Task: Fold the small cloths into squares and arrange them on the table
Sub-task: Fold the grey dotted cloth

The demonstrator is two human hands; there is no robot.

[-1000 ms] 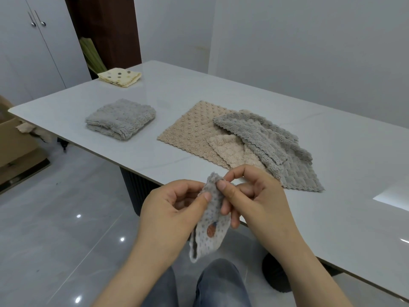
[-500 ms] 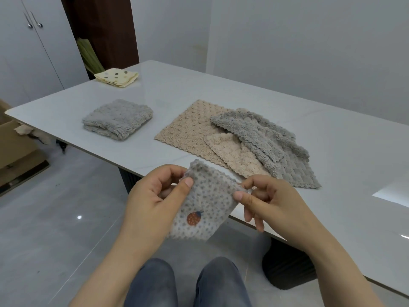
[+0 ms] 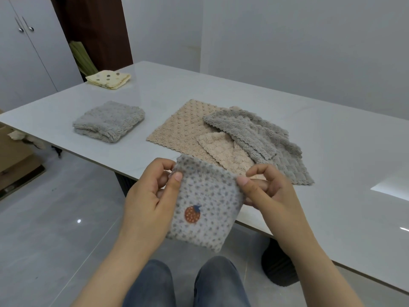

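Observation:
A small grey dotted cloth [image 3: 205,207] with an orange fruit patch hangs spread out in front of the table's near edge. My left hand [image 3: 148,196] pinches its upper left corner, and my right hand [image 3: 265,191] pinches its upper right corner. On the white table [image 3: 332,151] behind it, a beige bumpy cloth [image 3: 183,127] lies flat, a smaller beige cloth [image 3: 223,149] lies on it, and a rumpled grey cloth [image 3: 263,140] overlaps both. To the left sits a folded grey cloth [image 3: 108,120]. A folded cream spotted cloth [image 3: 108,79] rests at the far left corner.
White cupboard doors [image 3: 26,52] stand at the far left beside a dark door frame [image 3: 95,29]. Cardboard boxes [image 3: 15,160] sit on the tiled floor left of the table. My knees [image 3: 186,284] show at the bottom, near the table's dark base [image 3: 278,269].
The dotted cloth was bunched between both hands close together. My hands have moved apart and upward, and the cloth now hangs spread flat with its fruit patch showing.

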